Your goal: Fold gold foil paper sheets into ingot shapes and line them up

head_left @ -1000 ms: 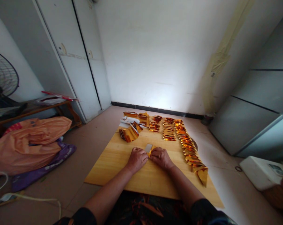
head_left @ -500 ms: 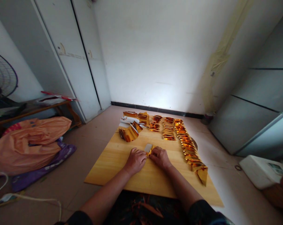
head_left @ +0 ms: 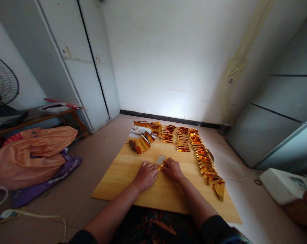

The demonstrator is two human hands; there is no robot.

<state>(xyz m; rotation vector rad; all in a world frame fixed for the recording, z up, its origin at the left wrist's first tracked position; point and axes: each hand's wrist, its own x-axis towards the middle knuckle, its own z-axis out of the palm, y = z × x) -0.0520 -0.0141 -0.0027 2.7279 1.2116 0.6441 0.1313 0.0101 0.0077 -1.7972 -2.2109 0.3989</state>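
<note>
Foil point(head_left: 160, 160) on tabletop point(head_left: 117, 179), between both hands' fingers, right hand point(head_left: 171, 168) pinching its right edge, left hand point(head_left: 146, 174) at its left, grip hard to tell.

We wear dark, nearly black clothing. Our left sleeve point(head_left: 83, 237) shows only at the bottom edge of the view, a dark patch with a rounded hem. More of our right sleeve point(head_left: 218, 228) is in sight: also black, loosely cut, with a faint bluish sheen toward its outer side. Both stop near the elbow, so our left forearm point(head_left: 114, 206) and right forearm point(head_left: 197, 200) are bare, as are our left grip point(head_left: 147, 175) and right grip point(head_left: 172, 168). Below, the cloth point(head_left: 153, 226) over our body is black, printed with rust-orange, pointed, leaf-like shapes, somewhat blurred.
</note>
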